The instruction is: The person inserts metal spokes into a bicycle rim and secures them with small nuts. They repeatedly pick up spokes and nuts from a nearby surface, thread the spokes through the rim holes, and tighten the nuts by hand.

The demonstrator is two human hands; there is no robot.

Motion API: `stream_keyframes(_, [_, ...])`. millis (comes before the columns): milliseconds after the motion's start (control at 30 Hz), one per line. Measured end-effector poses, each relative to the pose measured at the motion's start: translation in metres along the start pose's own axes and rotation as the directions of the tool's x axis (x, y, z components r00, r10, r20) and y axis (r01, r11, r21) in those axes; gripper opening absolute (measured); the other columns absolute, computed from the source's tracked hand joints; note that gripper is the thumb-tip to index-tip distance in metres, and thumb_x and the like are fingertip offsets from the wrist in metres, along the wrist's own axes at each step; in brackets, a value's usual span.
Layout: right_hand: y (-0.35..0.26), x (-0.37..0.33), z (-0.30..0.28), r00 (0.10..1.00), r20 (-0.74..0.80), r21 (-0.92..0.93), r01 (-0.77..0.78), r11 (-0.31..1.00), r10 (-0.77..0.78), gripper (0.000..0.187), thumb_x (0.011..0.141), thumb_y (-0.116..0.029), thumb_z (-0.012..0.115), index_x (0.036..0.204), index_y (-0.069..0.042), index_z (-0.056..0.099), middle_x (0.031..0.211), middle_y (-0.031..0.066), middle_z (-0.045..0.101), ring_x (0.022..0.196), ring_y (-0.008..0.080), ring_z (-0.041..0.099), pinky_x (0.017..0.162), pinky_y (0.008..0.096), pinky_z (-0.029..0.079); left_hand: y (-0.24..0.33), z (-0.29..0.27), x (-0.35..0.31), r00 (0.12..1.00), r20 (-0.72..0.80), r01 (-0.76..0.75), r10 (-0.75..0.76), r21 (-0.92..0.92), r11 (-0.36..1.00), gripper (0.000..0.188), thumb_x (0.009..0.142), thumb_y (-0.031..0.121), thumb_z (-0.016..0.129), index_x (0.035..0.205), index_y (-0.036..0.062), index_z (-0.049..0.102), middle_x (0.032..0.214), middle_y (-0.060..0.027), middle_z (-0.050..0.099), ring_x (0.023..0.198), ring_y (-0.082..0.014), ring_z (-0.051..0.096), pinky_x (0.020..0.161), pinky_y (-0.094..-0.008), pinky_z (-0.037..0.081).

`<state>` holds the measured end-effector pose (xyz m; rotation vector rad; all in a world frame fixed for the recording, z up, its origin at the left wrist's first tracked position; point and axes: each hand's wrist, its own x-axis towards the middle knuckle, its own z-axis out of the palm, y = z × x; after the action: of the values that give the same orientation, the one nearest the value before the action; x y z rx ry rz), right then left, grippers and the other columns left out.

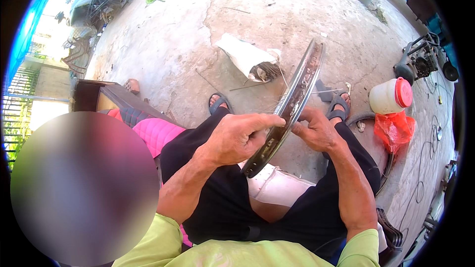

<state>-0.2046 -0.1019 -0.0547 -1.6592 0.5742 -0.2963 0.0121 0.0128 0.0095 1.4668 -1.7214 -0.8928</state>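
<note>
Green sleeves (198, 252) sit closest to the camera, at the bottom, with black shorts (222, 202) just past them. Both bare arms reach up from there to the rim (292, 104).

That rim is a big metal wheel ring. It stands on its edge and leans, over the lap and between the knees. Its top end points away from the person, and its low end is down by the left hand (237, 136). Thin wire spokes (277, 101) stick out near its middle.

It looks like the person is fitting or fixing spokes in the rim. I think the next move needs a steady hold and small, careful finger work on the inside of the rim.

On the left side of the rim, the left hand is curled round the edge, with the fingers closed on it. On the right side of the rim, the right hand (316, 131) has its fingers pressed together at the inside face. I cannot tell if it pinches a small part.

Past the rim's top lies a white sack (242, 54) on the ground (173, 34). Right of the rim are a white jug (391, 95) with a red lid and a red bag (394, 128). Two sandals (339, 106) sit under the rim.
</note>
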Motion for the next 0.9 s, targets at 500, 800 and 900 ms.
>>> stream_keyframes(500, [-0.004, 0.0, 0.013, 0.998, 0.041, 0.132, 0.05, 0.99, -0.056, 0.026, 0.1, -0.019, 0.06, 0.118, -0.003, 0.066, 0.102, 0.0105, 0.07, 0.093, 0.0166, 0.062, 0.083, 0.0329, 0.05, 0.006, -0.001, -0.003, 0.964, -0.141, 0.201, -0.227, -0.177, 0.963, 0.023, 0.084, -0.004, 0.07, 0.106, 0.0021, 0.066, 0.079, -0.007, 0.065, 0.07, -0.0142, 0.064, 0.064, -0.0284, 0.052])
stream_keyframes(800, [-0.009, 0.0, 0.013, 0.996, 0.035, 0.084, 0.077, 0.994, -0.08, 0.025, 0.1, -0.019, 0.059, 0.119, -0.004, 0.066, 0.102, 0.0116, 0.069, 0.091, 0.0191, 0.063, 0.082, 0.0344, 0.051, 0.009, -0.007, 0.0, 0.99, -0.123, 0.054, -0.068, -0.117, 0.992, 0.014, 0.084, -0.005, 0.069, 0.098, -0.0005, 0.067, 0.084, -0.0071, 0.069, 0.075, -0.0144, 0.068, 0.07, -0.027, 0.053])
stream_keyframes(900, [-0.009, 0.0, 0.012, 0.996, 0.039, 0.053, 0.082, 0.995, -0.084, 0.026, 0.1, -0.019, 0.058, 0.119, -0.004, 0.066, 0.102, 0.0121, 0.069, 0.091, 0.0202, 0.063, 0.083, 0.0346, 0.051, 0.014, -0.009, -0.001, 0.985, -0.098, 0.124, -0.141, -0.163, 0.979, 0.014, 0.087, -0.005, 0.066, 0.101, -0.0014, 0.067, 0.087, -0.0081, 0.071, 0.076, -0.014, 0.069, 0.07, -0.027, 0.053])
